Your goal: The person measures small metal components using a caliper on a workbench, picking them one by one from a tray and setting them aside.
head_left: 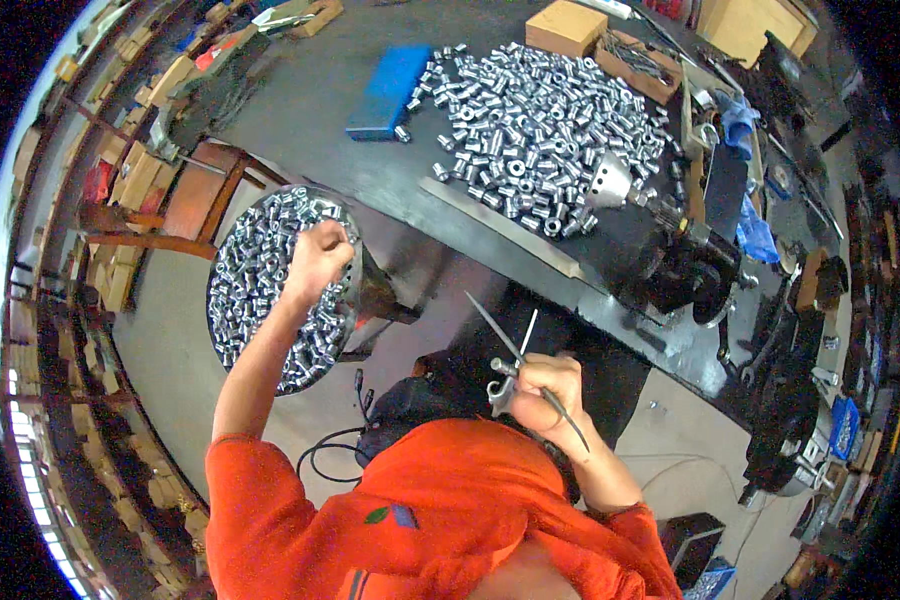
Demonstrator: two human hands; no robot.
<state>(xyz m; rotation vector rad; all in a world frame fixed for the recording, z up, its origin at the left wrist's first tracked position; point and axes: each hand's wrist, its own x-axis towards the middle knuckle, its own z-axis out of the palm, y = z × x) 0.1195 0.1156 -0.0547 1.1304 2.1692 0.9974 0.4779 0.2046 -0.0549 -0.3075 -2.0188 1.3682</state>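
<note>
My left hand is over a round container heaped with short, shiny metal fittings. Its fingers are curled together, and whatever they may hold is hidden. In front of my body, my right hand is closed around a long, thin, file-like metal tool tapering to a point at each end. A slim pale rod sticks up beside it. Hollow metal fittings show at the fingers of this same hand; how they are gripped is partly hidden.
A dark workbench carries a large pile of metal fittings, a blue box, a cardboard box and a metal bar along its edge. Machinery stands at right. A wooden chair is beside the container.
</note>
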